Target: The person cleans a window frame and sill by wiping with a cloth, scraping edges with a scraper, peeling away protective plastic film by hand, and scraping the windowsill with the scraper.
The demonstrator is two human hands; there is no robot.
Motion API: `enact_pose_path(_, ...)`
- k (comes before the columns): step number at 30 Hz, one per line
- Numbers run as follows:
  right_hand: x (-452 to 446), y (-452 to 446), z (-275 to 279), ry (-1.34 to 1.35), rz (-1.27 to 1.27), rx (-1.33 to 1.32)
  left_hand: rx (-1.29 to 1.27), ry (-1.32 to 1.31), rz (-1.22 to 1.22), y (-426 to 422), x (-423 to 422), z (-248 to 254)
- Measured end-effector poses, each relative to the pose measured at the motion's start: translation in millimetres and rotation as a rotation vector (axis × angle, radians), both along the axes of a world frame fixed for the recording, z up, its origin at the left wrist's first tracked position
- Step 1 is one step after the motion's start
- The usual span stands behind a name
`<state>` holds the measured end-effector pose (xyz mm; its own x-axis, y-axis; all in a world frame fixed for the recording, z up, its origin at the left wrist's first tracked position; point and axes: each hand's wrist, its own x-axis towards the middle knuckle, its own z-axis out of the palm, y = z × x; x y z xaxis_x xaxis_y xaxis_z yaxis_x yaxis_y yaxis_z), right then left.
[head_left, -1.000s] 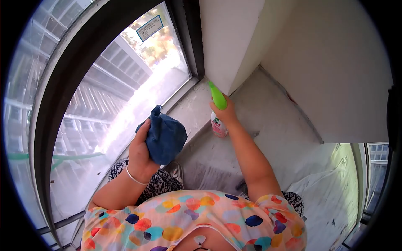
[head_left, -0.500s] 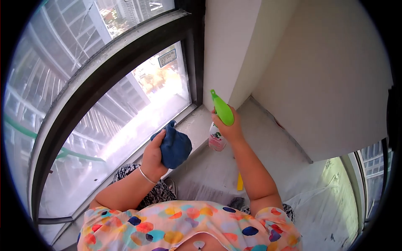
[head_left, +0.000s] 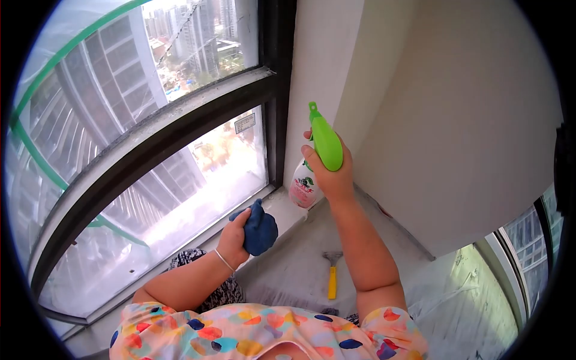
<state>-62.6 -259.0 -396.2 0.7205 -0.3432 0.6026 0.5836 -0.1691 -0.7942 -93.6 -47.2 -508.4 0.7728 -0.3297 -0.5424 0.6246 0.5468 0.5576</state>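
A bunched blue cloth [head_left: 260,230] is gripped in my left hand [head_left: 233,240], in front of the low window pane and above the sill. My right hand [head_left: 336,179] is wrapped round the neck of a spray bottle [head_left: 304,185] with a bright green trigger head. The bottle is held upright-ish, its nozzle pointing away from me towards the window corner. Its clear body has a pink and green label. The palm and the green head hide most of the trigger.
A dark window frame [head_left: 168,135] curves along the left, with dusty glass. The pale wall column [head_left: 321,66] rises ahead, with a wide wall [head_left: 456,120] on the right. A scraper with a yellow handle [head_left: 332,283] lies on the dusty floor [head_left: 288,282].
The view has tilted up, showing more of the upper pane and the whole scraper. My right hand has raised the spray bottle towards the window corner. My left hand still grips the cloth.
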Motion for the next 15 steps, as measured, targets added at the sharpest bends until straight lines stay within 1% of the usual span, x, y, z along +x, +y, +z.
enact_pose_path(6, 3, -3, 27, -0.046, 0.032, -0.048, 0.003, -0.004, 0.014, -2, -2, 4)
enact_pose_path(10, 0, 3, 50, -0.098, 0.041, -0.031, -0.036, -0.032, -0.014, 0, 1, -10)
enact_pose_path(12, -1, 6, 65, -0.137, -0.001, -0.072, -0.049, -0.028, -0.029, -2, 1, -11)
enact_pose_path(15, -3, 13, 78, -0.146, 0.02, -0.058, -0.032, -0.021, -0.088, -4, -2, -4)
